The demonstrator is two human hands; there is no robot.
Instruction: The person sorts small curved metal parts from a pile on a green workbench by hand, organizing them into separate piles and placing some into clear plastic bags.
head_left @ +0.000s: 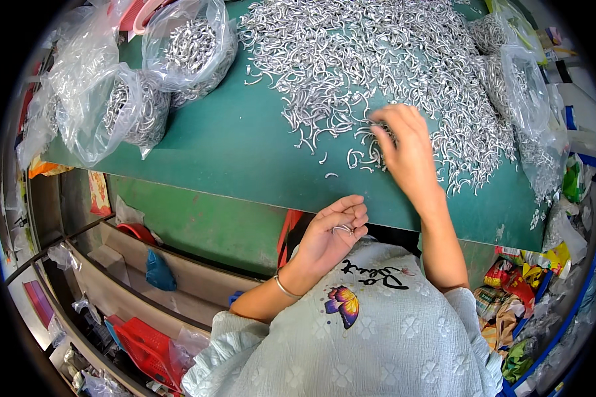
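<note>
A wide heap of small curved silver metal pieces (371, 46) covers the far middle and right of the green tabletop (225, 145). My right hand (407, 149) reaches over the near edge of this heap, its fingers bent and the thumb held apart from them. The fingertips are slightly blurred, and loose pieces show beneath them. Closer to my body, off the table's near edge, my left hand (334, 231) is turned palm up with curled fingers. A thin curved metal piece (342, 228) shows in it; whether more lie there is hidden.
Clear plastic bags (192, 46) filled with metal pieces stand at the far left, another bag (526, 99) along the right edge. Below on the left are a tan shelf trough (192, 288) and a red basket (146, 347). Colourful packets (510, 284) lie low at the right.
</note>
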